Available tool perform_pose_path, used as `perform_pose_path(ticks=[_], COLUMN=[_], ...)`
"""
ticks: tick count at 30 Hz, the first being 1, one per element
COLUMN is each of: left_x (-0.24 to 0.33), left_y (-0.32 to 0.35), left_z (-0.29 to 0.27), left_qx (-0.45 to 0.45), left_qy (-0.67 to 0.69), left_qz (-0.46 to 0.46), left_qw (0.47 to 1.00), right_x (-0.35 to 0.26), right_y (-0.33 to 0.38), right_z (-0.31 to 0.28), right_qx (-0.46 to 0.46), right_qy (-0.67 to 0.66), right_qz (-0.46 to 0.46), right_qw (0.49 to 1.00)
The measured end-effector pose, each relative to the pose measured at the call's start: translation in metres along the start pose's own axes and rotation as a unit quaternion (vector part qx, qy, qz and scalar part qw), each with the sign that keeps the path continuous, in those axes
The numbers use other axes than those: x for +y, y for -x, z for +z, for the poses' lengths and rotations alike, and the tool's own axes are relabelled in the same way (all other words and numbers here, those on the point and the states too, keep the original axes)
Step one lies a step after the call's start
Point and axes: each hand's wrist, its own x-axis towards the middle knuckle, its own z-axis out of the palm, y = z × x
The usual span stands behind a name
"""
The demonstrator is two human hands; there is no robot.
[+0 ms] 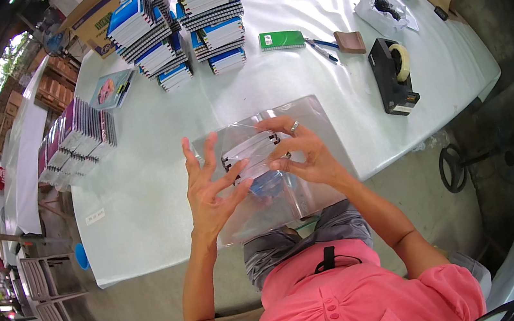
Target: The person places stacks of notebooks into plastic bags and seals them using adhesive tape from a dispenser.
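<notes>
A small stack of spiral-bound notebooks [251,153] stands near the table's front edge, with clear plastic around it. Under it lies a wide sheet of clear plastic [322,187], partly overhanging the front edge, and a blue patch shows below the stack. My left hand [207,190] is at the stack's left side, fingers spread, with index finger and thumb reaching to its near face. On the right side, my right hand [301,151], with a ring on one finger, pinches plastic at the stack's corner. Its fingers hide part of that edge.
Tall stacks of blue notebooks [210,27] rise at the back, purple ones [75,139] at the left. A green box [281,40], pens [324,51], a brown leather-like piece [350,42], a tape dispenser [389,81] and a plastic bag [380,13] lie on the right.
</notes>
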Motion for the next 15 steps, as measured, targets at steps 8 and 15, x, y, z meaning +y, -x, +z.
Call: perform_pose_path(ticks=[8, 15], left_x=[-0.004, 0.001], left_y=[-0.011, -0.044], left_z=[-0.004, 0.0], left_qx=[-0.055, 0.005], left_qy=[0.007, 0.227], left_qz=[-0.005, -0.159], left_qw=[0.998, 0.961], right_x=[-0.01, -0.003], right_y=[-0.018, -0.035], right_z=[0.0, -0.008], right_qx=[-0.008, -0.009], right_qy=[0.02, 0.024], right_qz=[0.077, 0.105], right_qw=[0.997, 0.994])
